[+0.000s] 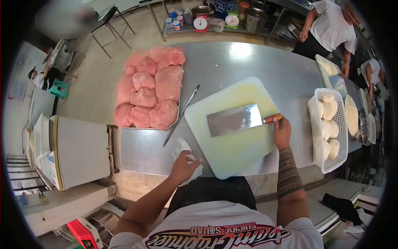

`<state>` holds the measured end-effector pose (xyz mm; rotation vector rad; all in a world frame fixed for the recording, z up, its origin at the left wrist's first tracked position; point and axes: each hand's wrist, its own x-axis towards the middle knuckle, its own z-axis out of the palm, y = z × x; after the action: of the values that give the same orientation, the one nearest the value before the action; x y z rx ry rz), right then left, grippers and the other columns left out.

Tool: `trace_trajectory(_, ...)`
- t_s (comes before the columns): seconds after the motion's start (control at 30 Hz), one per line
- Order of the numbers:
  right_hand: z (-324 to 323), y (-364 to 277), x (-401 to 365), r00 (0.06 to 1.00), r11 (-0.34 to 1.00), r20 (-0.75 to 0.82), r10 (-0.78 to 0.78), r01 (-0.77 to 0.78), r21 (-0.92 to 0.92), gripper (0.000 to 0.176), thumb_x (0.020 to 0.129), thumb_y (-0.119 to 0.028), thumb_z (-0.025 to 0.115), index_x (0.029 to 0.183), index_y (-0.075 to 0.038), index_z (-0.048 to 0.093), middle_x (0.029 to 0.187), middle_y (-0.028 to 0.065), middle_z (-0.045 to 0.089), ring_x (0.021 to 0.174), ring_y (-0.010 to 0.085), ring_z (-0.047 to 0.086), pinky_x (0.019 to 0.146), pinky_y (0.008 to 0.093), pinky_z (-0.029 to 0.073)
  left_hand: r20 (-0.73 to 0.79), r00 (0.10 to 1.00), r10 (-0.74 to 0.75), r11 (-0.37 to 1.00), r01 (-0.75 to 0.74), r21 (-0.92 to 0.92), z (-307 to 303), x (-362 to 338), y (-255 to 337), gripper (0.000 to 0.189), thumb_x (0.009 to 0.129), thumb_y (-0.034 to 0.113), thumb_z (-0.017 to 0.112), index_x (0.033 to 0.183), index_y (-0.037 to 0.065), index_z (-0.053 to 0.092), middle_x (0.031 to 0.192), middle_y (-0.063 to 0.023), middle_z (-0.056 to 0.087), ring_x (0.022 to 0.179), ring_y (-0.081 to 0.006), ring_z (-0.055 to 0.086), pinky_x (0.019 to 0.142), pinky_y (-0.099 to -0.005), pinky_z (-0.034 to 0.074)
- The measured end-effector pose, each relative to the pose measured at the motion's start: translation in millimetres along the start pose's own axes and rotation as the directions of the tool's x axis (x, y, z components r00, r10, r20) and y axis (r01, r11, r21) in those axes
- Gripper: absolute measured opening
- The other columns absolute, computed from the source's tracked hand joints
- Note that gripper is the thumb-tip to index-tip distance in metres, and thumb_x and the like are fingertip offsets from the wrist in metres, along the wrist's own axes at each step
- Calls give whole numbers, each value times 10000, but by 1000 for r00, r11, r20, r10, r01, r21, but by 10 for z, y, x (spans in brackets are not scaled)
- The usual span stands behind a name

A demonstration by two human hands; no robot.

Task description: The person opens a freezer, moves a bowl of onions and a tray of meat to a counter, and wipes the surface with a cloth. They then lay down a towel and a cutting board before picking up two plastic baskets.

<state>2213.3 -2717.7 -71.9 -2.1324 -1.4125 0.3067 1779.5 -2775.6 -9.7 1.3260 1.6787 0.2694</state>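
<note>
Cleaver [235, 120] lies flat, approx. mid cutting board [232, 153], handle to R, blade pointing L; can't tell if its whole face touches. R hand [282, 128] is the nearer one, fingers closed round the wooden handle [270, 118] at the board's R edge, so blade runs out leftward from it. Long axis goes mostly side to side, L end angled slightly twd the body. L hand [185, 167] is down by the table's near edge, off the board's near-L side, loosely closed on crumpled white cloth [181, 146], well apart from blade; grip strength unclear.

Edges: board sits askew on the steel table [224, 62], nearest corner at the table's near edge, close to the person's waist. Blade's L end stops short of board's L edge; more board shows on blade's near side than far side. L of board, a metal rod [181, 115] slants btw it and the tray [179, 103] of pink meat [145, 81], so that side is tight. Most room: steel beyond board's far edge, plus a strip on R btw R hand and the white basket [318, 153] w/ pale rounded pieces [330, 128].
</note>
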Motion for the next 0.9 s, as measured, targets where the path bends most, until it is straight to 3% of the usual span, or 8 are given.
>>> trace_trajectory(0.23,-198,-39,-968,992,996,96,86,-84,-25,526,995,-290,650,1308,121,547,1219,296,617,1191,456,551,1040,524,432,-126,983,136,979,-114,171,289,50,-282,789,878,317,775,1519,10,433,1203,-293,668,1168,-432,641,1000,-473,512)
trace_trajectory(0.37,-341,79,-1521,989,998,138,47,-52,38,521,990,-234,655,1347,123,525,1224,280,615,1188,422,564,1058,495,432,-8,976,219,937,-208,279,-69,78,-286,629,898,312,755,1426,25,572,1221,-267,674,1141,-418,653,971,-477,521)
trace_trajectory(0.47,-406,147,-1572,972,985,226,61,-96,146,533,999,-244,658,1362,123,525,1261,265,615,1163,373,607,1043,455,465,-166,985,40,972,0,234,-390,160,-238,553,901,368,755,1318,23,644,1175,-248,691,1066,-421,677,924,-478,540)
trace_trajectory(0.53,-509,132,-1443,920,914,355,163,-277,298,593,990,-263,675,1393,136,502,1301,283,595,1199,373,598,1053,458,463,-453,883,122,928,61,368,-601,277,-334,486,906,406,749,1193,20,683,1115,-227,705,1011,-406,695,889,-475,552)
trace_trajectory(0.57,-513,151,-1415,927,909,330,177,-283,307,605,990,-274,679,1397,136,501,1308,282,595,1197,365,604,1044,452,472,-488,857,166,909,59,412,-697,304,-347,450,913,405,742,1145,25,678,1090,-221,694,1008,-400,696,891,-477,553)
trace_trajectory(0.8,-462,-169,-1095,955,953,261,140,-202,227,649,935,-263,735,1433,84,504,1332,293,578,1244,380,585,1027,464,492,-179,962,207,745,-36,666,-670,708,-564,360,948,351,640,1098,24,653,1115,-233,665,940,-435,699,853,-520,565)
trace_trajectory(0.83,-503,-300,-1093,954,966,270,128,-182,185,652,919,-249,746,1437,68,509,1334,295,575,1256,388,576,1028,477,490,-110,968,226,720,-90,688,-688,701,-524,328,947,321,592,996,5,664,1034,-231,688,924,-432,701,845,-528,559)
trace_trajectory(0.9,-432,-309,-1158,982,1000,190,-22,19,19,642,867,-224,776,1416,20,548,1324,292,572,1244,391,569,1049,501,465,43,960,278,734,-241,635,-781,680,-558,301,933,288,601,943,-2,678,971,-231,702,929,-437,696,835,-538,549)
